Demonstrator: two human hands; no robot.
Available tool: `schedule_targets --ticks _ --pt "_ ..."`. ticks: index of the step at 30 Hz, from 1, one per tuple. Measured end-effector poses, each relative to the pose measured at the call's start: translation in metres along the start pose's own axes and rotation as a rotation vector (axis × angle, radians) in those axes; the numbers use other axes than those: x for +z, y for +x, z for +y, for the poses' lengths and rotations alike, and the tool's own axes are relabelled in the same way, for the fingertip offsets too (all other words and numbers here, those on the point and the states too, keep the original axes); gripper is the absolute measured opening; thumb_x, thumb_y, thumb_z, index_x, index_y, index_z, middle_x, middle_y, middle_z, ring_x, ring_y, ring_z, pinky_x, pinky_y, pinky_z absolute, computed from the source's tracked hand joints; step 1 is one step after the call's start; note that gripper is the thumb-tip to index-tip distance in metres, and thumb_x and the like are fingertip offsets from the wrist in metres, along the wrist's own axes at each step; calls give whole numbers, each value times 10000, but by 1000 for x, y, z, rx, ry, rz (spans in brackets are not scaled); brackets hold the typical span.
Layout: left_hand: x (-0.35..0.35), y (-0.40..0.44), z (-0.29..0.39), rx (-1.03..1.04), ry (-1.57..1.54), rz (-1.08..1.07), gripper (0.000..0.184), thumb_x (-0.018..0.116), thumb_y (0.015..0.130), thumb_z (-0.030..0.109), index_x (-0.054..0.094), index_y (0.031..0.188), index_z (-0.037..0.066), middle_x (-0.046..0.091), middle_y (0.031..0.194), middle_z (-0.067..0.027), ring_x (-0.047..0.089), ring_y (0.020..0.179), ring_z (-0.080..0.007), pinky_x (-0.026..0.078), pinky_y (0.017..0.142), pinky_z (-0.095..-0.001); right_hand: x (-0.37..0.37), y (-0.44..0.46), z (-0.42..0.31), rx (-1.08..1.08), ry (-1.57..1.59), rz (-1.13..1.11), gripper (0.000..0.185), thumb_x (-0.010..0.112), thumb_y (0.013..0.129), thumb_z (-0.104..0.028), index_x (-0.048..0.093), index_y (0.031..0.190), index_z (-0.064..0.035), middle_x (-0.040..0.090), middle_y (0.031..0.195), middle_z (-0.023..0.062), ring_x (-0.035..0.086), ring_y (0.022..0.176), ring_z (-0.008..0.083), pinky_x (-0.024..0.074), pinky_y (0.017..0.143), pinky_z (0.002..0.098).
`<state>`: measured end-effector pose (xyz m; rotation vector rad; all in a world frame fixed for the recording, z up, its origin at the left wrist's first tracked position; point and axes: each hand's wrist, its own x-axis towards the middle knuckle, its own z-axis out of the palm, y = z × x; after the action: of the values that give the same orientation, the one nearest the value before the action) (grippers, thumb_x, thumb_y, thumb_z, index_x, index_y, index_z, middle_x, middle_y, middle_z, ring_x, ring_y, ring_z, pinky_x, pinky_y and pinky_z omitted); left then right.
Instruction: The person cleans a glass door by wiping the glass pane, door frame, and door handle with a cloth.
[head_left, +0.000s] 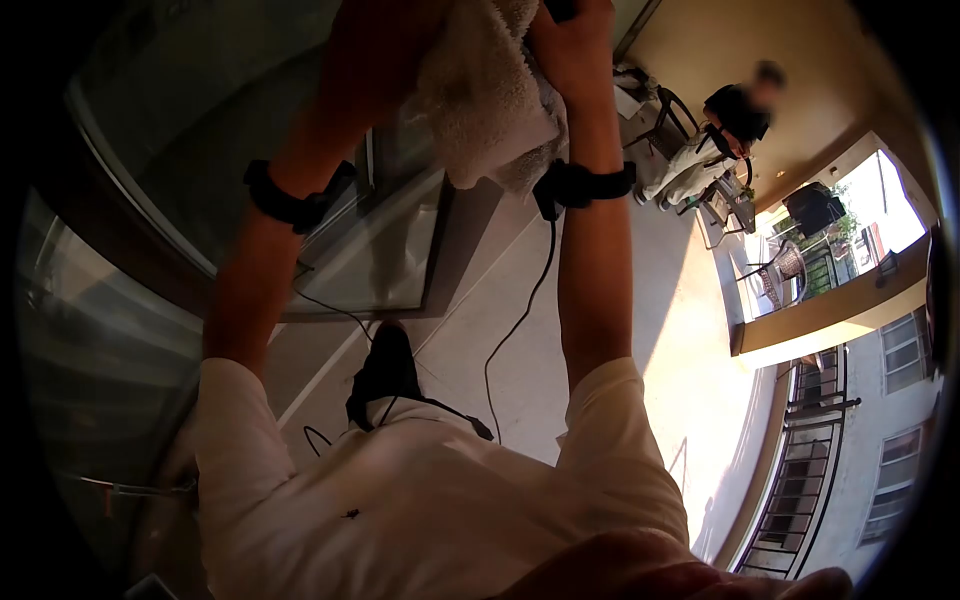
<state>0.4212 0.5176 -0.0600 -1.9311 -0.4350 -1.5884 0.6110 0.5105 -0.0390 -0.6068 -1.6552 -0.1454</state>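
A light, fluffy towel (485,105) hangs in folds between my raised hands at the top of the view. My left hand (385,45), in deep shadow, is closed on the towel's left side; its fingertips are cut off or too dark to make out. On the other side my right hand (575,50) has its fingers curled at the towel's upper right edge. A small dark patch (562,9) shows by those fingers, and I cannot tell what it is. Just beyond the towel stands a glass panel in a dark frame (455,235).
Black bands with cables circle both wrists, and a cable (520,325) trails down toward the pale floor (600,330). More glass curves along the left. Another person (735,125) is at the upper right among chairs (670,120). Outside, a railing (805,470) shows at lower right.
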Motion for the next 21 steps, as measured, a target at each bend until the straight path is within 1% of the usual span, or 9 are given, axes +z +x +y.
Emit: schedule_targets --ticks 1,2,4,5,8,10,12,15,21 --pt "-3 17 2 95 51 -84 525 751 816 197 556 1286 69 565 1205 -165 577 1103 -392 486 906 -436 -3 3 -3 14 24 -11 281 730 841 -74 453 809 -41 416 636 0 398 644 96 352 565 283" --pt "-4 23 0 92 51 -83 525 751 816 197 556 1286 69 565 1205 -165 577 1103 -392 486 906 -436 -4 4 -4 28 46 -21 272 713 848 -75 448 801 -33 404 635 13 387 645 101 342 564 288" --pt "-1 32 -2 -129 -140 -303 421 736 812 172 597 1194 57 622 1136 -167 617 1041 -396 505 832 -413 -3 5 3 9 13 -24 286 711 848 -91 439 782 -30 388 635 30 369 633 113 329 559 301" --pt "-4 35 -1 -125 -146 -300 421 736 812 172 597 1194 57 622 1136 -167 617 1041 -396 505 832 -413 -4 6 5 -13 -19 -23 303 709 849 -108 430 762 -26 371 634 48 352 622 126 315 553 314" --pt "-11 33 -3 -233 -325 -348 382 743 794 176 619 1128 37 665 1052 -177 636 1008 -398 516 806 -393 0 8 7 -56 -12 -20 350 721 838 -150 418 720 -23 337 626 66 332 604 151 297 544 336" --pt "0 30 -21 -200 -285 -405 386 767 776 183 624 1091 12 685 1015 -174 649 1023 -346 511 840 -376 1 12 7 -72 -10 -34 357 719 837 -149 410 712 -22 328 618 71 327 595 159 292 540 340" --pt "16 21 -48 -189 -313 -408 389 769 776 183 623 1094 13 682 1017 -173 648 1020 -345 511 842 -377 2 11 7 -86 -1 -50 364 716 836 -148 401 704 -22 319 610 76 323 585 166 287 536 344" --pt "10 18 -41 -186 -373 -378 397 773 773 181 621 1102 16 674 1021 -170 643 1012 -344 509 850 -378 7 8 5 -136 -114 23 364 702 835 -135 384 696 -26 306 596 84 326 568 170 279 526 342" --pt "3 19 -18 -178 -422 -232 416 782 769 177 617 1117 22 657 1029 -163 634 995 -340 504 865 -382 3 5 1 -33 -104 -34 418 745 796 -182 366 692 -38 294 589 80 320 548 181 276 516 344"
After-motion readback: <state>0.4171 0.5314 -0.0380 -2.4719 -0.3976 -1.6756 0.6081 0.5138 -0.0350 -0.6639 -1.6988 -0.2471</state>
